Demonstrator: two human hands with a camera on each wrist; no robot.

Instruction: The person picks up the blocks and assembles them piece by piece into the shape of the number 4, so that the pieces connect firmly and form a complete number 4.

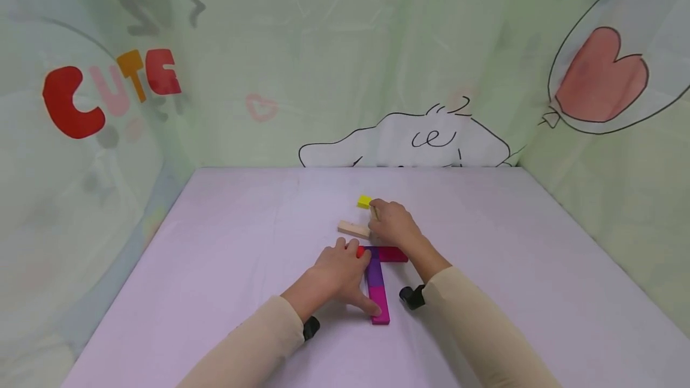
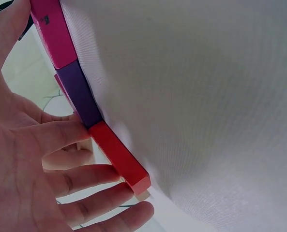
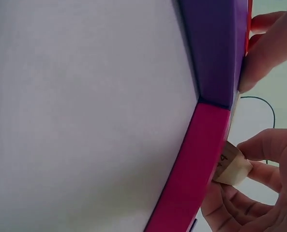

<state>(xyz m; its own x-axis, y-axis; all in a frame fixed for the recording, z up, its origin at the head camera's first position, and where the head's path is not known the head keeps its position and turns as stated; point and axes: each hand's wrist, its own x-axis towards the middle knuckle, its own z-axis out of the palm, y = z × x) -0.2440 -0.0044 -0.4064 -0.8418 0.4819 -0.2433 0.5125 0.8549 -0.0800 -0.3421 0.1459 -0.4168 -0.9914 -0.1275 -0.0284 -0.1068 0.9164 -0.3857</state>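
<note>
My left hand (image 1: pixel 336 274) is spread along the left side of a T of coloured blocks. Its thumb rests on the magenta block (image 1: pixel 380 310) at the foot, and its index fingertip is at the purple block (image 2: pixel 80 94) by the joint with the red block (image 2: pixel 120 155). The other fingers reach along the red block. A crimson block (image 1: pixel 393 254) makes the T's right arm. Just beyond it, my right hand (image 1: pixel 396 223) pinches a plain wooden block (image 3: pixel 235 169) with dark markings between thumb and fingers. Another wooden block (image 1: pixel 353 229) lies to its left.
A small yellow block (image 1: pixel 364 201) sits farther back, just past the right fingertips. Black wrist cameras (image 1: pixel 412 297) hang under both sleeves. The pale tabletop (image 1: pixel 242 214) ends at a printed curtain (image 1: pixel 323 47) at the back and sides.
</note>
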